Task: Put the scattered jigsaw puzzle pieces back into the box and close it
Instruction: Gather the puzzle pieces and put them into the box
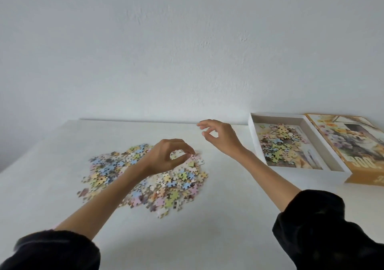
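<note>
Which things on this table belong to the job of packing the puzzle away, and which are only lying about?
Belong to the job:
- pile of loose pieces
- open box, some pieces already inside
- lid, beside the box
- left hand over the pile, right hand raised

Only surroundings:
- white table
- wall

- a plain white wall (pixel 187 41) with a faintly rough surface rises directly behind the table
- the white table (pixel 228 217) butts against it under soft, even light
</note>
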The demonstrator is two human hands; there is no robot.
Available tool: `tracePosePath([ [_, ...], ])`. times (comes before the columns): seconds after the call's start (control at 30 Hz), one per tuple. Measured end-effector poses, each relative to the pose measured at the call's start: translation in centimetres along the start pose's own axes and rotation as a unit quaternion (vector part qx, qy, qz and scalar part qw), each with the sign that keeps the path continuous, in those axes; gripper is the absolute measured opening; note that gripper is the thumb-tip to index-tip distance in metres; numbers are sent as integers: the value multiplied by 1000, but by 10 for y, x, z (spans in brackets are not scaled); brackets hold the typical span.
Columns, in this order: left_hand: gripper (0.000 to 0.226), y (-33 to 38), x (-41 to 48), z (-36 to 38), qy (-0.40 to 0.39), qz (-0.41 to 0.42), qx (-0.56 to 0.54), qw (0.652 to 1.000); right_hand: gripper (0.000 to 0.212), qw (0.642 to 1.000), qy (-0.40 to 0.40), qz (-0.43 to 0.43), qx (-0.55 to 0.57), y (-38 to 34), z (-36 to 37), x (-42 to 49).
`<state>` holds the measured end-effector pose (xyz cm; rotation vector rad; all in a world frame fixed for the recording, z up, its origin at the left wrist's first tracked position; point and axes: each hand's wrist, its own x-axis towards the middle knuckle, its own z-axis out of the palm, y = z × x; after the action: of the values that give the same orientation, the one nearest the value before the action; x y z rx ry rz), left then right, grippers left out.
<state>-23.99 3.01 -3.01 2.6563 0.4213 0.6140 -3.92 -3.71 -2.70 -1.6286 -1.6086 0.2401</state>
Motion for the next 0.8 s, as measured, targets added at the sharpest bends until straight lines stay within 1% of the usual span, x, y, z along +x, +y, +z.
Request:
tracePosePath([
  [0.07, 34, -19, -29, -11, -2, -25, 26, 999, 29, 1000, -26, 1, 2, -11, 29, -13],
  [0.1, 35, -31, -44, -15, -1, -33, 37, 999, 37, 999, -51, 5, -4, -15, 43, -23],
  [0.2, 51, -64, -91, -24, -6, -76, 71, 995, 83, 985, -152, 39, -75, -21, 79, -56],
  [0.23, 59, -73, -104, -24, -12, -95, 89, 991, 95, 978, -174, 48, -104, -19, 86, -66],
  [0.27, 66, -79, -116, -24, -18, -114, 109, 987, 102, 972, -187, 52, -130, -17, 91, -75],
  [0.37, 86, -93, -142, -22, -51, -152, 147, 976, 107, 958, -216, 49, -181, -18, 103, -85],
  [0.47, 102, -100, -148, -19, -97, -165, 144, 971, 108, 944, -249, 43, -212, -23, 104, -87],
  [0.6, 115, -106, -139, -20, -157, -142, 107, 971, 112, 936, -264, 37, -228, -29, 109, -85],
  [0.7, 121, -104, -130, -22, -216, -130, 100, 962, 113, 939, -259, 41, -224, -33, 115, -82],
  [0.8, 122, -103, -125, -22, -224, -120, 114, 960, 108, 944, -244, 41, -219, -34, 121, -77],
])
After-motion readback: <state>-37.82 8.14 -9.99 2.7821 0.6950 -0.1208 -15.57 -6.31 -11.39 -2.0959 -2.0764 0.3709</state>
